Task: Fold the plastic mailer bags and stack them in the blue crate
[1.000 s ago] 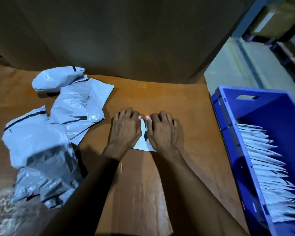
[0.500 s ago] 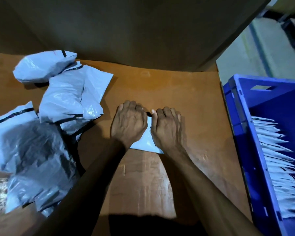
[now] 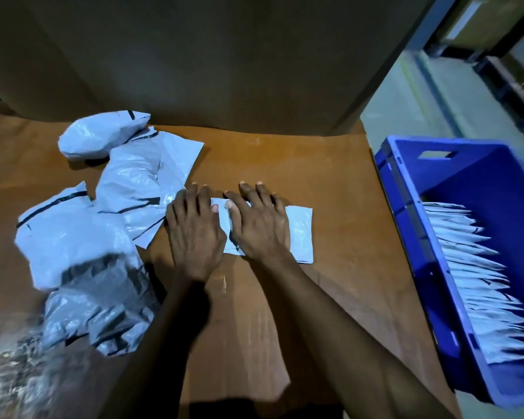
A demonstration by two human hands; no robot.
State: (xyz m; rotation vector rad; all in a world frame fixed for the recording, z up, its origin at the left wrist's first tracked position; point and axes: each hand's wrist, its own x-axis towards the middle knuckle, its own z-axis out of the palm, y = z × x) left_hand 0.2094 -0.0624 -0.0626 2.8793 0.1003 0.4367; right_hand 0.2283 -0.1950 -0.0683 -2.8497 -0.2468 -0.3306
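A person's left hand [image 3: 194,234] and right hand [image 3: 259,228] lie flat side by side at the middle of the frame, fingers straight and thumbs nearly meeting. Both palms press down on a folded grey mailer bag [image 3: 300,234] on the brown cardboard tabletop [image 3: 330,176].

At the left of the frame sits a loose pile of unfolded bags [image 3: 103,225], grey with dark sealing strips. Its nearest corner reaches right up to the left hand. The pile's lower part, toward the bottom left corner, is blurred and in shadow, and single bags cannot be told apart there.

The folded bag lies directly under both hands. Only a sliver of it shows between the thumbs, and a wider strip juts out just past the right hand. Its left end is covered by the left hand, so its full outline cannot be made out.

At the right of the frame, just off the tabletop's edge, stands the blue crate [image 3: 407,213], well apart from the hands. Inside it a row of folded bags [image 3: 472,267] stands on edge, one behind another. The crate is cut off by the right border of the frame. The row is smeared by blur, so the bags cannot be counted.

A large brown box [image 3: 194,55] fills the top of the frame behind the tabletop.
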